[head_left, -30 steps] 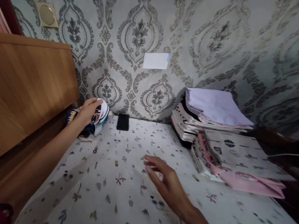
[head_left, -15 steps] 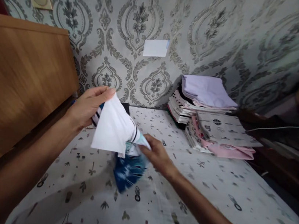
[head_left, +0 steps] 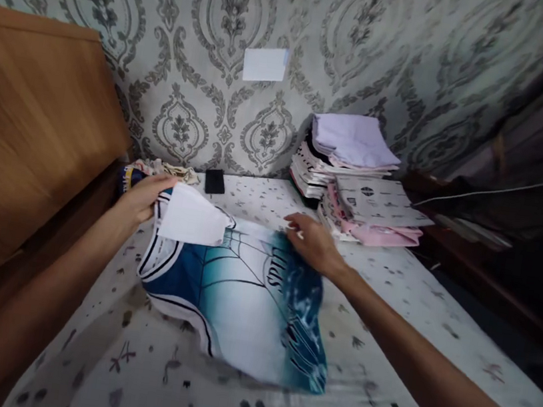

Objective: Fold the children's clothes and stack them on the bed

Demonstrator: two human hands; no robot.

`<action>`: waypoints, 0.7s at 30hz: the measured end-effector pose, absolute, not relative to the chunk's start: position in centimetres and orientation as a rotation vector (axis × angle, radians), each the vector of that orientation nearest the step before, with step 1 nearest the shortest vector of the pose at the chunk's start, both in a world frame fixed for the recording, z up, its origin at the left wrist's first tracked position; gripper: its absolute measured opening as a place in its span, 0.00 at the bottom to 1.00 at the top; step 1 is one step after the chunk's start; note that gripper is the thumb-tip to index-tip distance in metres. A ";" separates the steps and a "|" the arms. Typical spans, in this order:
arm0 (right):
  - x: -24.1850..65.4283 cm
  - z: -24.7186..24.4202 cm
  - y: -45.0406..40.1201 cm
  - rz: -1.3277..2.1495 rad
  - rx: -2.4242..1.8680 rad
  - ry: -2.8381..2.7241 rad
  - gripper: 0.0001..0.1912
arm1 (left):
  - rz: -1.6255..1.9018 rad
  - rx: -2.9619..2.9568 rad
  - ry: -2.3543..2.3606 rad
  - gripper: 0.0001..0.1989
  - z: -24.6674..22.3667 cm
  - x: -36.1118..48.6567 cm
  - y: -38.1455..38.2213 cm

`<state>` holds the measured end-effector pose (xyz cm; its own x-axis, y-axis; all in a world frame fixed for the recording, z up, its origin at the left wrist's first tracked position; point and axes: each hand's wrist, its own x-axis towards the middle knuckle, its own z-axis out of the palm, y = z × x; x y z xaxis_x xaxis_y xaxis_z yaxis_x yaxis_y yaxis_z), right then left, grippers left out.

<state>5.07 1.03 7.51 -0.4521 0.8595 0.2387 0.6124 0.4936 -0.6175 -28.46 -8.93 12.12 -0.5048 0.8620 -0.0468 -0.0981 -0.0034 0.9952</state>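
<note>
A blue, teal and white sleeveless jersey (head_left: 242, 300) with a spider-web print, lettering and dark-striped trim is spread in front of me, neck end to the left. My left hand (head_left: 147, 196) is closed, pinching its far shoulder end, where a plain white flap of cloth (head_left: 196, 216) lies folded over the print. I cannot make out whether that flap is part of the jersey. My right hand (head_left: 314, 243) has its fingers curled at the jersey's far edge toward the hem and grips it there. The near hem corner looks slightly blurred.
A patterned white sheet (head_left: 146, 374) covers the surface. Folded clothes (head_left: 353, 141) are stacked at the back right, beside a lower pile (head_left: 377, 205). A black flat object (head_left: 214, 181) and crumpled cloth (head_left: 175, 171) lie at the back. A wooden cabinet (head_left: 31, 149) borders the left.
The jersey has gone from bunched between my hands to spread out, its print showing. My right hand has moved right, away from the left. The view has shifted slightly.
</note>
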 end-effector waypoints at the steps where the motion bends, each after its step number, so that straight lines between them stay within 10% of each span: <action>1: 4.4 6.5 0.7 0.572 -1.140 -2.295 0.13 | 1.568 0.764 1.522 0.12 10.7 -28.6 -9.0; 16: -13.4 3.2 -6.0 0.731 0.265 -2.974 0.36 | 0.812 1.362 2.010 0.13 2.6 -25.9 -22.4; 21: -13.8 5.6 -6.1 1.078 0.287 -2.849 0.14 | 1.394 1.258 1.748 0.14 6.2 -23.9 -22.4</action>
